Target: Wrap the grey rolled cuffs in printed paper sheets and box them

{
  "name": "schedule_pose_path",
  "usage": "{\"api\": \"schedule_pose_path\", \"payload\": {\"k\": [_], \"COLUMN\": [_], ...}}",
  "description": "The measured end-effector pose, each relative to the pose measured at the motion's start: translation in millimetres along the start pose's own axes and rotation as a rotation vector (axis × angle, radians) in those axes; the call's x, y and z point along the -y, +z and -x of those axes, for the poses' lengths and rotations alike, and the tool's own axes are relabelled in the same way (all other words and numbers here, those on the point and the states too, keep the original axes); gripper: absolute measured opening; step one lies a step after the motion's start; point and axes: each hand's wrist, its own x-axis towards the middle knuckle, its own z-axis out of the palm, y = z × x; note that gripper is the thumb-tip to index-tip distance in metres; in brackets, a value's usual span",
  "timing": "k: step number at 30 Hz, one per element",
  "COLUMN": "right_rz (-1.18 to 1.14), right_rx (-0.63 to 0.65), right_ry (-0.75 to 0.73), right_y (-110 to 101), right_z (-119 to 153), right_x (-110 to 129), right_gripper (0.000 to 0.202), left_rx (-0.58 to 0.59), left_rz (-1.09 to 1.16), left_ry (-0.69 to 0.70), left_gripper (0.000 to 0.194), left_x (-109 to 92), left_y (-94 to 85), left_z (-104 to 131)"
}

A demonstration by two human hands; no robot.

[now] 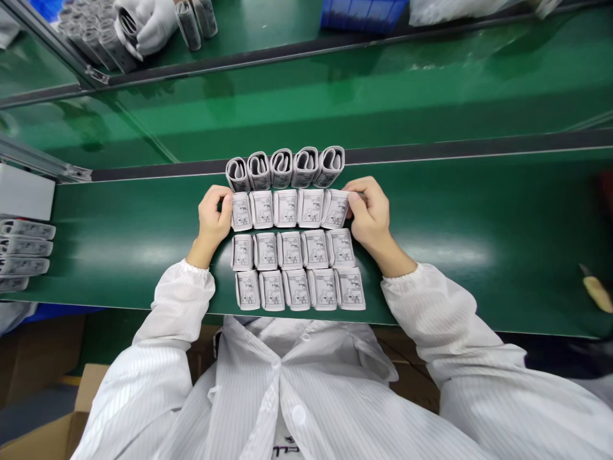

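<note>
Folded printed packets lie in rows on the green table in front of me. My left hand (215, 214) pinches the left end of the second row from the back, at its leftmost packet (242, 211). At the other end of that row, my right hand (368, 211) grips the rightmost packet (335, 209), thumb in front. Behind this row stand several rolled packets (282, 169) with their coiled ends up. Two nearer rows lie flat, a middle row (290, 250) and a front row (297, 289) by the table edge.
More packets (26, 247) are stacked at the far left beside a white box (26, 191). Across the divider, another person's gloved hand (153, 25) holds a packet near a cluster. A blue basket (363, 14) stands at the back. A wooden-handled tool (597, 292) lies right.
</note>
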Motion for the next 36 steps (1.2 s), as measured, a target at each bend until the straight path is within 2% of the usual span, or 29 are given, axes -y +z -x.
{"api": "schedule_pose_path", "payload": {"k": [7,18,26,32,36], "right_rz": [-0.004,0.037,0.032,0.026,-0.014], "right_rx": [-0.003,0.001,-0.001,0.003,-0.028], "right_ry": [-0.027,-0.008,-0.023,0.014,-0.011], "right_y": [0.4,0.0,0.1,0.4,2.4], "right_z": [-1.7,-3.2,-2.9,-2.3,-2.7], "right_x": [4.4,9.0,6.4,5.1,4.6], "right_gripper": [0.053,0.057,0.052,0.055,0.055], "left_rx": [-0.017,-0.009,-0.013,-0.023,-0.047], "left_rz": [0.025,-0.006,0.002,0.013,0.009], "left_ry": [0.022,0.008,0.016,0.014,0.000], "left_gripper": [0.041,0.045,0.044,0.044,0.045], "left_x": [0.1,2.5,2.3,3.6,5.8], "left_y": [-0.3,-0.9,-1.7,-1.0,-0.5], "left_z": [-0.4,-1.4,-1.8,-1.9,-1.9]}}
